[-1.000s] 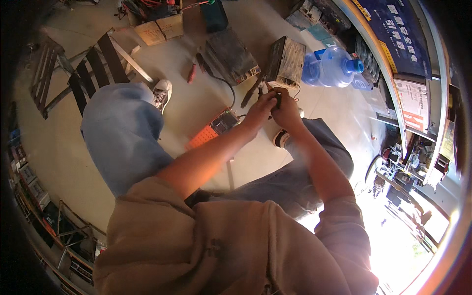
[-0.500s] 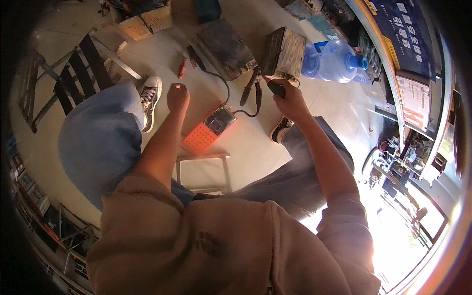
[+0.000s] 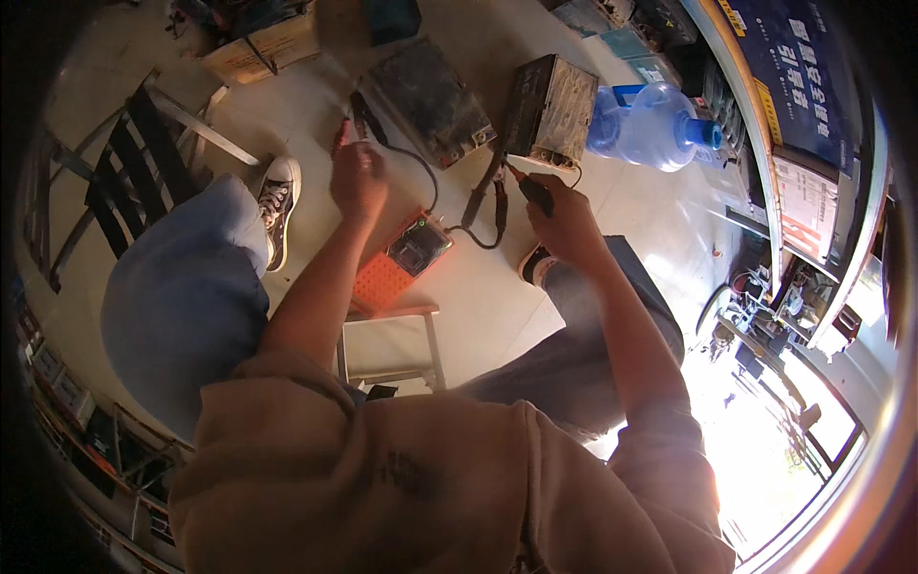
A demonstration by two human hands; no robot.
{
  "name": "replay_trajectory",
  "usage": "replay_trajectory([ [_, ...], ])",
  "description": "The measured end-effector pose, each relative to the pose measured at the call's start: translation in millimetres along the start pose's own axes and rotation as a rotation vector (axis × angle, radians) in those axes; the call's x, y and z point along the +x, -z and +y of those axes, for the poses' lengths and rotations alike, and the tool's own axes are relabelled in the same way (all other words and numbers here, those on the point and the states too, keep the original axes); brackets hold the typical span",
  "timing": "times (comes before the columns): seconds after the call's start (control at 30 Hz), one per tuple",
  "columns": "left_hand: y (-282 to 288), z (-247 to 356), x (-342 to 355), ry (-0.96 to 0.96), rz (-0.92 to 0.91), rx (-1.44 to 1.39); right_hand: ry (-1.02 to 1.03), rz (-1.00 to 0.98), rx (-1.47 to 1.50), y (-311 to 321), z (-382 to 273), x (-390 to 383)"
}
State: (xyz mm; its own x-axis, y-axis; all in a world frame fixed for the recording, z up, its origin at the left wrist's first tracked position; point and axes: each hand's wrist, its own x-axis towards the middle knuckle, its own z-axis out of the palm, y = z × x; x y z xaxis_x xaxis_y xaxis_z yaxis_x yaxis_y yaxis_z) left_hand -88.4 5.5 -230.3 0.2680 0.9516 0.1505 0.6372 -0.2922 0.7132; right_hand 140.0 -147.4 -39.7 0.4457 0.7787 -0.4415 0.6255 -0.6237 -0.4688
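My right hand (image 3: 566, 222) is closed on a dark-handled tool (image 3: 536, 195) with a thin orange shaft; its exact kind is unclear. Its tip points at a dark clamp (image 3: 478, 199) at the near edge of the grimy, boxy battery (image 3: 555, 110). My left hand (image 3: 360, 182) is smeared by motion, fingertips at the lower end of a red clamp-like piece (image 3: 341, 134). Whether it grips that piece is hidden. A black clamp (image 3: 366, 119) lies beside it. Cables run from both dark clamps to an orange device (image 3: 404, 258) with a dark panel, resting on a small stool (image 3: 392, 316).
Another dark battery (image 3: 430, 100) lies left of the first. To the right is a blue-capped water jug (image 3: 660, 126). A cardboard box (image 3: 268, 48) stands far left, above a strapped metal-framed chair (image 3: 143, 163). My shoes (image 3: 277, 206) flank the work area.
My left hand has moved forward to the red piece. The right hand and tool have shifted slightly toward me, still near the battery. The whole view has shifted a little.
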Motion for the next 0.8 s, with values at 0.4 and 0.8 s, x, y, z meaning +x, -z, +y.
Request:
replay_trajectory([
  [0.4,-30.3,94.7,3.0,-0.348,-0.774,0.021,-0.023,0.003,0.160,10.1,2.4,-47.7],
  [0.8,9.1,77.8,90.1,-0.624,-0.956,-0.101,-0.064,-0.182,0.294,19.6,54.8,-78.6],
])
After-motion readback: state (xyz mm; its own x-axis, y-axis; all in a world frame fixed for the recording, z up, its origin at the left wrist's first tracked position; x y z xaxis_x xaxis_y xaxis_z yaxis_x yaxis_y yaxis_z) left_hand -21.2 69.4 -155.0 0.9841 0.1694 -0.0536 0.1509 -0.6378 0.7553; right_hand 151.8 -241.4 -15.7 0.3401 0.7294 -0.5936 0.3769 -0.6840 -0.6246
